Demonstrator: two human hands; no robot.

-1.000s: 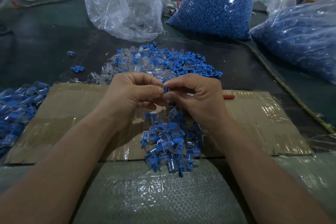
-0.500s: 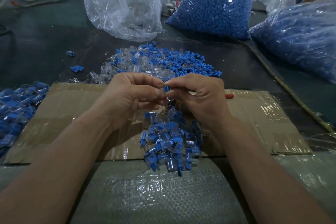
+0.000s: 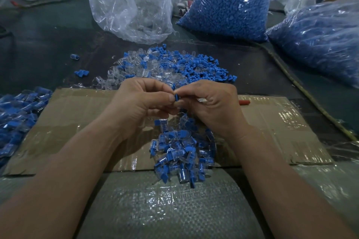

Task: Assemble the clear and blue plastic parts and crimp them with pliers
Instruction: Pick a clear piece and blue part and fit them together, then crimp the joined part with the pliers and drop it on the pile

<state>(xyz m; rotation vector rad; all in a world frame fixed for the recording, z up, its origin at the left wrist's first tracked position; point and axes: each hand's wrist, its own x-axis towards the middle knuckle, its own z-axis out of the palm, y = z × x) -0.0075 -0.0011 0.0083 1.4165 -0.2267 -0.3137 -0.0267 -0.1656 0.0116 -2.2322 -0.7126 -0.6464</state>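
Note:
My left hand (image 3: 143, 103) and my right hand (image 3: 211, 103) meet fingertip to fingertip above the cardboard sheet (image 3: 77, 122). Together they pinch one small blue plastic part (image 3: 176, 96); any clear part between the fingers is hidden. Below the hands lies a heap of joined clear-and-blue pieces (image 3: 184, 149). Beyond the hands, loose clear and blue parts (image 3: 167, 66) are spread on the dark table. A red handle tip (image 3: 244, 102) pokes out to the right of my right hand; the rest of that tool is hidden.
A clear bag (image 3: 134, 4) stands at the back, with two bags of blue parts (image 3: 231, 0) (image 3: 318, 40) to its right. More joined pieces (image 3: 17, 114) lie at the left edge. A woven sack (image 3: 165, 209) covers the near side. A cord (image 3: 303, 91) runs along the right.
The hands stay together at the same spot. The blue part between the fingertips shows slightly more now than before; the fingers have shifted a little around it.

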